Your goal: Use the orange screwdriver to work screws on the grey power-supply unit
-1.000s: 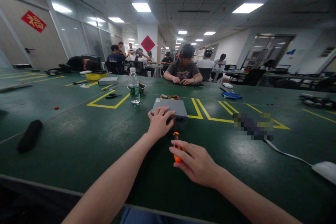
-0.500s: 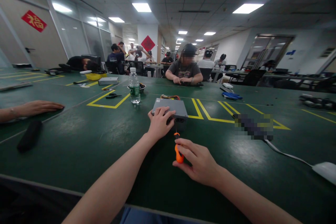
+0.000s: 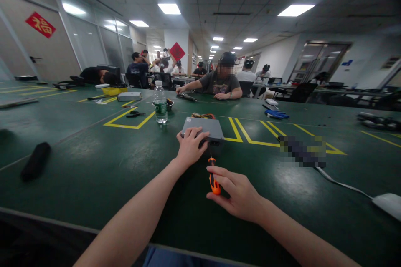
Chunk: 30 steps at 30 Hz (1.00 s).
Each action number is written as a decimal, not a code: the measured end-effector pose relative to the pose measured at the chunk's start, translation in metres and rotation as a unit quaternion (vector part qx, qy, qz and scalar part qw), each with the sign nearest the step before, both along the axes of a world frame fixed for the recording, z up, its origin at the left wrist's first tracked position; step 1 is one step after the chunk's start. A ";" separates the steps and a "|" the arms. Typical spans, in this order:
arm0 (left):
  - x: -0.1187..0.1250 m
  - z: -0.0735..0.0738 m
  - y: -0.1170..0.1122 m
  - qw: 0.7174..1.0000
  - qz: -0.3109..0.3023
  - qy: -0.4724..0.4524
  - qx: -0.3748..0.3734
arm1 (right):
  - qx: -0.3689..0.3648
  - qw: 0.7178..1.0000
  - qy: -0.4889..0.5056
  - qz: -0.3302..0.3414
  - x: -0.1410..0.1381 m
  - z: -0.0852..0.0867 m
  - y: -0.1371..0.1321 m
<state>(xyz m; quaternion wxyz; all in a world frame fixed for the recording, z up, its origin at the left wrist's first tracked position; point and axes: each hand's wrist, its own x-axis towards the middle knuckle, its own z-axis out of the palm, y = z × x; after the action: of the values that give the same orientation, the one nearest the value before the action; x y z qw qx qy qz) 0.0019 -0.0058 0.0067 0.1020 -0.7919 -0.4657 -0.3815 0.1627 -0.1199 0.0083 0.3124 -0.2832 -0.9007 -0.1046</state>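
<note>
A grey computer power supply unit [image 3: 210, 128] lies on the green table in front of me, with its bundle of coloured wires [image 3: 203, 116] at the far side. My left hand [image 3: 191, 146] grips its near left part, fingers over the top and thumb at the front. In my right hand [image 3: 233, 190] is an orange and black screwdriver [image 3: 214, 181], held between fingers and thumb. Its shaft points away from me to the unit's near face. Whether the tip sits in a screw is too small to tell.
Left of the unit stands a water bottle [image 3: 161, 106], with a metal bowl [image 3: 169, 104] behind it. A black case [image 3: 36, 161] lies at left. To the right are a blurred dark object [image 3: 299, 150] with a white cable and blue gloves [image 3: 276, 114]. A person [image 3: 219, 81] sits opposite.
The screwdriver handle has turned in my right fingers; my left hand stays put. The person opposite has reached an arm out to my left. Another person's hand has left the table at far left.
</note>
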 end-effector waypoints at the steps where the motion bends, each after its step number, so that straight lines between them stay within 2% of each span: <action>1: 0.000 0.000 0.000 1.000 -0.001 -0.001 0.000 | -0.011 1.000 0.008 0.003 0.000 0.000 0.000; 5: 0.000 -0.002 0.002 1.000 0.000 -0.005 0.003 | -0.048 0.998 -0.033 0.006 0.000 0.003 -0.003; 8: 0.000 -0.002 0.002 1.000 -0.001 -0.004 0.007 | -0.016 0.998 -0.052 -0.005 -0.001 0.003 -0.003; 11: 0.000 -0.002 0.002 1.000 -0.003 -0.002 0.003 | 0.000 1.000 -0.012 -0.008 0.000 0.000 -0.001; 13: 0.000 -0.001 0.002 1.000 -0.001 0.000 -0.003 | -0.024 1.000 0.000 -0.004 0.001 -0.001 -0.001; 16: 0.000 0.000 0.001 1.000 0.002 0.001 -0.005 | -0.055 0.998 -0.036 -0.002 0.001 0.002 -0.002; 18: 0.000 0.000 0.000 1.000 0.000 0.001 -0.003 | -0.038 0.997 -0.060 -0.008 0.000 0.003 -0.002; 21: -0.001 -0.001 0.000 1.000 -0.002 0.002 -0.003 | 0.004 0.999 -0.040 -0.017 -0.001 0.001 -0.001; 24: -0.001 -0.001 0.001 1.000 -0.002 0.001 -0.003 | -0.008 1.000 -0.010 -0.025 -0.001 0.000 0.001; 27: -0.001 -0.001 0.001 1.000 -0.003 0.002 0.001 | -0.039 0.998 -0.041 -0.027 0.000 0.002 -0.001; 30: -0.001 0.000 0.000 1.000 -0.003 0.002 0.000 | -0.029 0.996 -0.078 -0.026 0.000 0.004 -0.002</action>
<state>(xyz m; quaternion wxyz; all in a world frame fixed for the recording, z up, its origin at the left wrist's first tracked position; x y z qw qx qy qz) 0.0010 -0.0055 0.0063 0.1018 -0.7941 -0.4633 -0.3798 0.1622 -0.1218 0.0126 0.2303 -0.3061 -0.9173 -0.1083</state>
